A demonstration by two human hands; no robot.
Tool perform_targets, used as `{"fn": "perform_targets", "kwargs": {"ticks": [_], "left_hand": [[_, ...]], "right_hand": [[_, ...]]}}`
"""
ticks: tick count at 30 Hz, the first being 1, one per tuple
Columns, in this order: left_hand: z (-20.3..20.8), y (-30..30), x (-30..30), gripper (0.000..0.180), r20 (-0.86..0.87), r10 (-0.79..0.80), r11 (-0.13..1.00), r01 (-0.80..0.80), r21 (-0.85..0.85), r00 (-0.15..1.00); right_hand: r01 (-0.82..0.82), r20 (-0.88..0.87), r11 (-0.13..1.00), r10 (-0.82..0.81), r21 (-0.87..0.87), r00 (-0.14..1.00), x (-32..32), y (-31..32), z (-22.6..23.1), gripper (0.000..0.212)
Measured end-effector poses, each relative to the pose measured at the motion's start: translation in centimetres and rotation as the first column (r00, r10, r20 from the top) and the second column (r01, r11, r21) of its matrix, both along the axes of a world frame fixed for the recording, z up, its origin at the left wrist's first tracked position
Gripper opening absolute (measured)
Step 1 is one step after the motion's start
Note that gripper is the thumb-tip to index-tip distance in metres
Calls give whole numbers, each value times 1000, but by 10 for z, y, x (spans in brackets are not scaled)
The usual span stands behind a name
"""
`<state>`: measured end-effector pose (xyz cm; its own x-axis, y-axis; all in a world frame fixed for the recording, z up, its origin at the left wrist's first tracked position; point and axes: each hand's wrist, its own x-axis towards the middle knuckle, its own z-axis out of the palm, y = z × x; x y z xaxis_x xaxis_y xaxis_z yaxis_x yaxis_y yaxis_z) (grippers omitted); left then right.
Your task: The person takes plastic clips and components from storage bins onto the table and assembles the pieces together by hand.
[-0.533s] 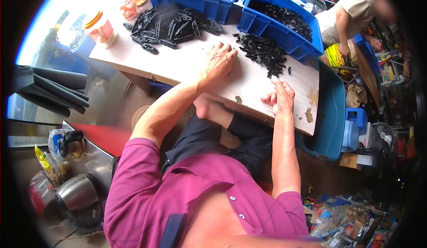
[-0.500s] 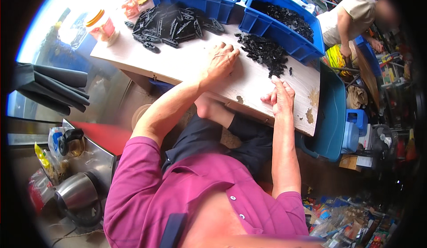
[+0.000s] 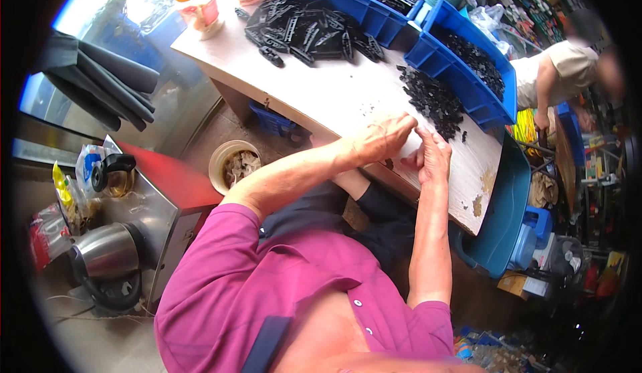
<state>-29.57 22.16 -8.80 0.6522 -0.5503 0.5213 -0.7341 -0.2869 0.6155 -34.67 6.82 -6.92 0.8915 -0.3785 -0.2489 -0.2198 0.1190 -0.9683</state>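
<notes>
Over the front part of the pale table (image 3: 334, 92), my two hands meet at the fingertips. My left hand (image 3: 384, 137) is closed, its fingers drawn together and pointing right. My right hand (image 3: 433, 155) pinches with thumb and forefinger, the other fingers curled. Whatever sits between the fingertips is too small or hidden to make out. Just beyond my hands lies a loose heap of small black parts (image 3: 431, 99). Farther left is a larger pile of long black plastic pieces (image 3: 311, 32).
Two blue bins (image 3: 461, 82) of black parts stand along the table's back edge. A plastic tub with an orange rim (image 3: 198, 12) is at the left corner. Below are a waste bucket (image 3: 217, 165) and, at right, a teal bin (image 3: 511, 192). A person (image 3: 558, 72) bends at far right.
My left hand has moved right and nearer to me, from the table's middle to my right hand's fingertips. The view has turned, so the table appears shifted right.
</notes>
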Motion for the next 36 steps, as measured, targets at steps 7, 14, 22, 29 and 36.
{"fn": "perform_targets", "kwargs": {"ticks": [7, 14, 22, 29, 36], "left_hand": [[-3, -1, -4, 27, 94, 26, 997, -19, -72, 995], [-6, -16, -4, 20, -814, -549, 766, -276, -581, 190], [-12, -11, -3, 20, -739, -660, 647, -399, -649, 132], [-4, -6, -9, 16, -764, -632, 677, -384, -627, 132], [-8, 63, 6, 33, -405, 310, 832, -452, -322, 860]], "right_hand": [[-22, 67, 1000, 21, 13, 998, -3, 1, -10, 21], [41, 267, 999, -45, 19, 963, -12, 1, -23, 19], [-55, 294, 994, 27, 89, 956, -14, 5, -16, 24], [-39, 282, 997, 18, 67, 959, -13, 7, -17, 25], [-15, 282, 989, -28, 146, 959, -21, 4, -18, 13]]}}
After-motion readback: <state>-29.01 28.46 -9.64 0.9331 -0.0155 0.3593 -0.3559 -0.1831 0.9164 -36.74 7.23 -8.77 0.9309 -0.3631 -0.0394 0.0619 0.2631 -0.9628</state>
